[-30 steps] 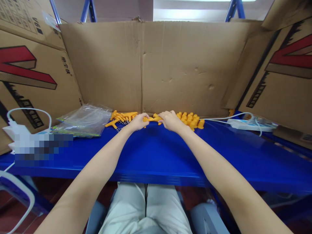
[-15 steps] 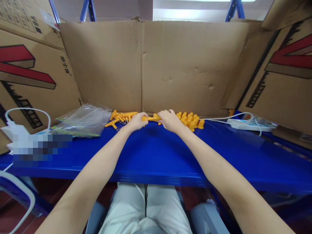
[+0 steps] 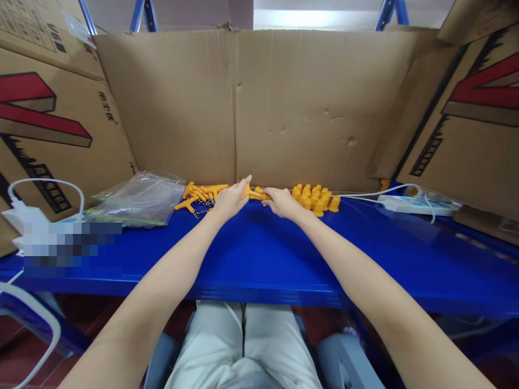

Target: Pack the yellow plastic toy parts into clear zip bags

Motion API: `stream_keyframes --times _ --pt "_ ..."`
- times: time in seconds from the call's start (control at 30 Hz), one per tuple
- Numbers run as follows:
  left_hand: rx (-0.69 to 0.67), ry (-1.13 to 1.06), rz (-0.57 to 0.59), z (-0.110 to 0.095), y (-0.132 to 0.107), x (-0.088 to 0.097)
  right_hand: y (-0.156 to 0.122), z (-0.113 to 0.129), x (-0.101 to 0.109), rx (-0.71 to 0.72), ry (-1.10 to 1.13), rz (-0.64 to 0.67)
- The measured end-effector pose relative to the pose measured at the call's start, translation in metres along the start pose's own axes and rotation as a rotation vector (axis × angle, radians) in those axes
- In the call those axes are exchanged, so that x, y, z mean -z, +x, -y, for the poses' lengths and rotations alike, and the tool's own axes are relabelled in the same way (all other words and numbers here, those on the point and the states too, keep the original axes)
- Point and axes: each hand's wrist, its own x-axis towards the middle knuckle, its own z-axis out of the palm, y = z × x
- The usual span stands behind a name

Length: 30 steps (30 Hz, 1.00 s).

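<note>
Both my hands meet at the far middle of the blue table (image 3: 259, 254), on a small orange plastic piece (image 3: 253, 193). My left hand (image 3: 230, 199) pinches its left end, with one finger stretched up. My right hand (image 3: 281, 201) is closed round its right end. A heap of orange forked parts (image 3: 200, 193) with small metal chains lies just left of my left hand. A cluster of short orange stubs (image 3: 314, 198) stands just right of my right hand.
Clear plastic bags (image 3: 140, 199) lie at the left. A white charger and cable (image 3: 24, 213) sit at the far left edge. At the right lies a white power strip (image 3: 417, 204) with its cord. Cardboard walls (image 3: 284, 102) close in the back and both sides.
My left hand has lifted a little and one finger now points up. The orange piece between my hands has shifted slightly up and back.
</note>
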Motion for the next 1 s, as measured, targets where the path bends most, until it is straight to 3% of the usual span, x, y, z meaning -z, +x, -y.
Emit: stream_keyframes --times 0.13,0.23,0.47,0.63,0.7,0.77,0.83,0.93,1.0 --pt "0.022 -0.078 -0.015 0.000 0.003 0.000 -0.003 0.005 0.008 0.011 -0.095 -0.019" --pt "0.130 -0.197 0.020 0.000 0.006 -0.005 -0.005 0.008 0.012 0.064 -0.232 -0.091" --pt "0.453 -0.653 0.253 -0.002 0.008 -0.009 -0.005 0.011 0.014 0.164 -0.482 -0.175" --pt "0.496 -0.898 0.530 -0.003 0.008 0.003 -0.004 0.012 0.016 0.208 -0.499 -0.217" --pt "0.515 -0.933 0.585 -0.003 0.008 0.004 -0.005 0.012 0.017 0.214 -0.488 -0.211" --pt "0.520 -0.890 0.536 -0.003 0.007 0.002 -0.005 0.010 0.016 0.204 -0.469 -0.191" --pt "0.496 -0.772 0.412 -0.003 0.006 -0.002 -0.006 0.008 0.014 0.190 -0.434 -0.155" --pt "0.357 -0.477 0.208 -0.002 0.004 -0.008 -0.006 0.003 0.007 0.155 -0.341 -0.068" --pt "0.241 -0.289 0.139 -0.001 0.003 -0.010 -0.006 0.000 0.003 0.121 -0.272 -0.010"
